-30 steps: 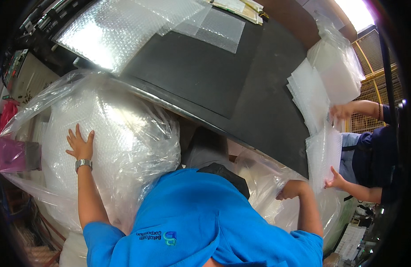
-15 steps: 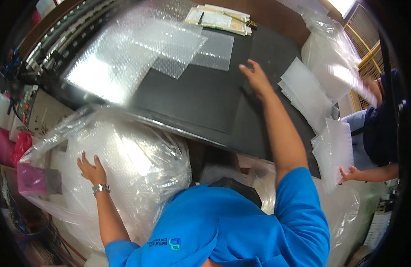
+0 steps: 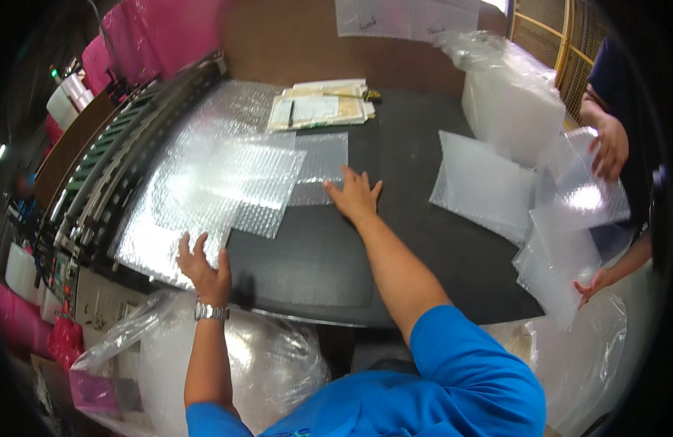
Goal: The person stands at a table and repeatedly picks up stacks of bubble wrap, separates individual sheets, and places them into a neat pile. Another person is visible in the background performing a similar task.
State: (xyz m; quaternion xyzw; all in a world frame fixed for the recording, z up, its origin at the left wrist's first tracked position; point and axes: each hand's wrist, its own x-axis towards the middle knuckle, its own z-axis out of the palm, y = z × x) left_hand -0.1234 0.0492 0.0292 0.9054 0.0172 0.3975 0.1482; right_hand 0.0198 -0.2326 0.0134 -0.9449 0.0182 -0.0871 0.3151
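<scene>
Several clear bubble wrap sheets [image 3: 260, 171] lie overlapping on the left half of the black table [image 3: 322, 269]. My right hand [image 3: 357, 195] is at the right edge of the rightmost bubble wrap piece [image 3: 329, 153], fingers spread, fingertips on or just over it. With fingers apart and nothing in it, my left hand [image 3: 207, 271] hovers by the near edge of the large shiny sheet [image 3: 169, 218]. A watch is on my left wrist. Whether either hand touches the plastic I cannot tell.
At the right, a co-worker's hands [image 3: 610, 149] handle bubble wrap pouches [image 3: 562, 262] beside a flat stack [image 3: 482, 186] and a wrapped bundle [image 3: 511, 109]. Papers with a pen [image 3: 318, 105] lie at the back. A roller machine [image 3: 96, 167] borders the left; a large plastic bag [image 3: 227, 357] sits below the table edge.
My left hand has risen from over the plastic bag to the table's near left edge. My right hand has moved left to the bubble wrap. The co-worker's upper hand brought a pouch down onto the others.
</scene>
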